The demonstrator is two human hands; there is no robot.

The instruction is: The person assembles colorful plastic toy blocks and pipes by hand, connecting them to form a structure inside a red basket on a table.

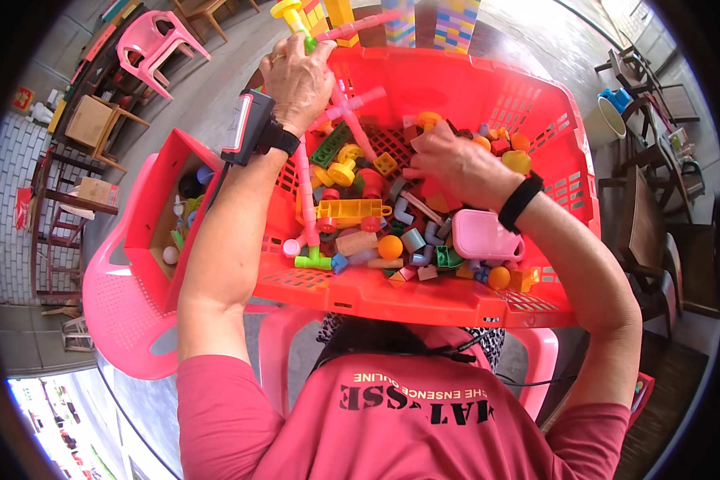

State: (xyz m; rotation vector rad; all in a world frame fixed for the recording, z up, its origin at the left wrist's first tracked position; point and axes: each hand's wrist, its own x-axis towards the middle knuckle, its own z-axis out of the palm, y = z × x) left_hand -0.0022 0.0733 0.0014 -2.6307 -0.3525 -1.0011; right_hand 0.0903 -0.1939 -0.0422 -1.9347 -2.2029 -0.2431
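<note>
From where I stand, I see a person in a dark pink T-shirt (pixel 424 424) with a big red basket (pixel 456 302) of toys just in front of them. The left hand (pixel 300 84) is up at the basket's far left rim, fingers closed on the top of a frame of pink tubes (pixel 306 192), right by a green joint (pixel 310 45). One tube points away over the rim, and others slope down into the basket; the nearest one ends in a second green joint (pixel 314 260) among the toys.

The right hand (pixel 466 166) is down inside the basket, over the pile, its fingers curled and pointing left. I cannot tell whether they are clamped on a piece. Just beyond its fingers is a yellow piece (pixel 429 118).

Near the tubes sits a yellow toy cart (pixel 348 210) with red wheels, with an orange ball (pixel 390 246) below it. A pink box (pixel 486 234) lies near the right wrist. Beside the basket, a red box (pixel 154 228) of small things rests on a pink chair (pixel 128 300).
</note>
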